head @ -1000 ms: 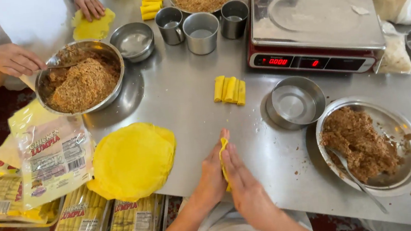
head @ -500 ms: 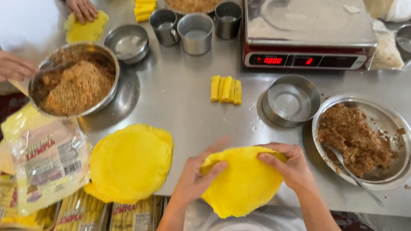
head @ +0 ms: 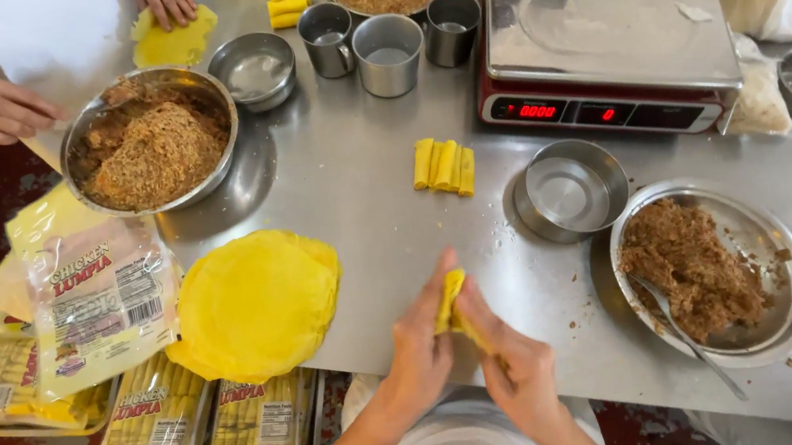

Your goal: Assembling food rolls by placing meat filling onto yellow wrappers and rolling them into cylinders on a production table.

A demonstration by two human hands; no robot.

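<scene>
Rolling step: yellow wrapper (head: 449, 302) pinched between left hand (head: 424, 346) and right hand (head: 506, 357), fingers closed around it, above desk (head: 365, 206) near edge. Next: probably tighter roll, then beside finished rolls (head: 444, 166).

Yellow wrapper (head: 449, 302) folded upright between both palms.

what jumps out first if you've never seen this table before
Bright yellow stands out against the steel table: a stack of round wrappers near the front edge, and a folded wrapper pressed between the left hand and right hand. Next, the bowl of brown filling at far left and the red scale at the back.
</scene>
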